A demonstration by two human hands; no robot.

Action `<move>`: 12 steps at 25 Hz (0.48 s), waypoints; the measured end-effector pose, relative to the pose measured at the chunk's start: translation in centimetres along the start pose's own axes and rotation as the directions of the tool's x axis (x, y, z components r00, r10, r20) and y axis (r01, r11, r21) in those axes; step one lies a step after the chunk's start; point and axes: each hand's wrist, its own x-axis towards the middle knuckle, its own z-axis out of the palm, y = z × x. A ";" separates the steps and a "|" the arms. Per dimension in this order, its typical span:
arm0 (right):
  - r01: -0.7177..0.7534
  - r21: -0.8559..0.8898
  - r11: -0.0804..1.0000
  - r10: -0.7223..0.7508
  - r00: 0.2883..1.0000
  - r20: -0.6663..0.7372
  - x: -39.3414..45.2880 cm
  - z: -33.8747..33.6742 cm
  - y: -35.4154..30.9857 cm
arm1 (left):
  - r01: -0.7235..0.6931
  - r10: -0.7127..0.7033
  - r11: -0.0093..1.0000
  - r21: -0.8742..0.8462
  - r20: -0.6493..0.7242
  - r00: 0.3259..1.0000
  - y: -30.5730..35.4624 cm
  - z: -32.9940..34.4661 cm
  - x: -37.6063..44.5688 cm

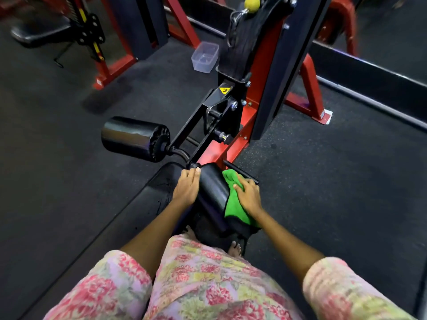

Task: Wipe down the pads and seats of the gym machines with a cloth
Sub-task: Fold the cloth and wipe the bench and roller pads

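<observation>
We see the right hand point(248, 195) lying flat on a green cloth point(233, 204), fingers fairly straight and close together, pressing the cloth against the right side of a black roller pad point(213, 190) in the near middle of the scene. The cloth drapes down over the pad's right end, its lower edge hanging towards the floor. The left hand point(187, 189) rests on the pad's left end — fingers extended and together, tips near the metal arm that carries the pad; we cannot tell whether the thumb wraps underneath.

A second roller pad point(135, 138), also black, sticks out to the left, farther away and well apart from both hands. Just left of the near pad lies a flat black seat pad point(159, 192). The machine's red frame point(233, 144) and black upright rise at the far right. A clear plastic container point(205, 56) stands on the dark rubber floor point(323, 181) at the far middle, beside the upright. Floral sleeves and clothing fill the near edge, and bare toes point(235, 248) show below the pad.
</observation>
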 end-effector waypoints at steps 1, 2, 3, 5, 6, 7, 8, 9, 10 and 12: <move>-0.033 -0.006 0.999 0.033 0.999 0.004 0.6 0.1 -0.6 | -0.010 0.010 1.000 0.006 -0.006 1.000 0.0 0.1 0.0; -0.018 -0.035 0.999 0.018 1.000 -0.002 0.4 0.3 -1.5 | -0.011 0.011 1.000 0.011 -0.006 1.000 -0.2 0.2 0.1; 0.025 -0.075 0.997 -0.026 1.000 -0.015 -0.3 0.6 -2.4 | 0.012 -0.012 1.000 -0.016 -0.005 1.000 -0.1 0.2 0.1; 0.215 -0.224 0.951 -0.229 0.973 -0.036 -3.5 1.1 -3.3 | 0.048 -0.048 0.998 -0.047 -0.015 0.999 0.0 0.1 0.1; 0.359 -0.289 0.888 -0.382 0.924 -0.025 -5.7 1.0 -3.2 | 0.048 -0.049 0.998 -0.041 -0.021 0.999 -0.1 0.1 0.3; 0.474 -0.317 0.821 -0.499 0.867 0.003 -6.8 1.2 -2.2 | 0.045 -0.045 0.999 -0.027 -0.021 0.999 0.0 0.1 0.3; 0.544 -0.354 0.761 -0.574 0.819 0.025 -6.3 1.1 -1.2 | 0.034 -0.034 0.999 -0.003 -0.017 0.999 -0.1 0.2 0.4; 0.525 -0.309 0.793 -0.538 0.841 0.047 -4.9 0.6 -1.0 | 0.040 -0.040 0.999 -0.006 -0.018 0.999 0.0 0.2 0.3; 0.423 -0.257 0.869 -0.429 0.903 0.034 -3.2 0.3 -1.2 | 0.062 -0.062 0.998 -0.028 -0.019 0.998 -0.1 0.2 0.3; 0.169 -0.083 0.982 -0.166 0.985 0.049 0.7 0.3 -1.5 | 0.109 -0.110 0.992 -0.059 -0.007 0.994 -0.3 0.2 0.4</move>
